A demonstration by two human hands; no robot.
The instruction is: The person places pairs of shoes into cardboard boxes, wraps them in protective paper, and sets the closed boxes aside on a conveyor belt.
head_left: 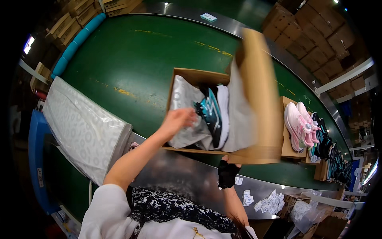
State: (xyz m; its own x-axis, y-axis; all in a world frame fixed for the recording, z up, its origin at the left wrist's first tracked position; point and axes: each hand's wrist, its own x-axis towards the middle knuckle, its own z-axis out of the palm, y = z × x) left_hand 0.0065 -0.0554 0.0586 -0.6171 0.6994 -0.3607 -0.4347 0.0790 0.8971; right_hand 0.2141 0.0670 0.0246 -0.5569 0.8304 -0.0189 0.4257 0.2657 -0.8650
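An opened cardboard shoebox (pixel 201 72) stands on the green conveyor belt in front of me. Inside it lies a black and teal sneaker (pixel 213 115) with a white sole, between sheets of grey patterned tissue paper (pixel 185 93). The box's lid (pixel 262 103) is raised on the right side and smeared by motion. My left hand (pixel 181 120) is over the tissue at the left of the sneaker, its fingers blurred. Wearing a black fingerless glove, my right hand (pixel 229 172) grips the box at its near edge, by the lid's lower corner; some fingers are hidden.
A stack of patterned tissue sheets (pixel 83 127) lies at the left. Pink sneakers (pixel 296 123) and a row of dark sneakers (pixel 323 135) sit on boxes to the right. Small white paper packets (pixel 270 202) are piled on the metal ledge (pixel 167 171). Cartons (pixel 310 32) stand beyond the belt.
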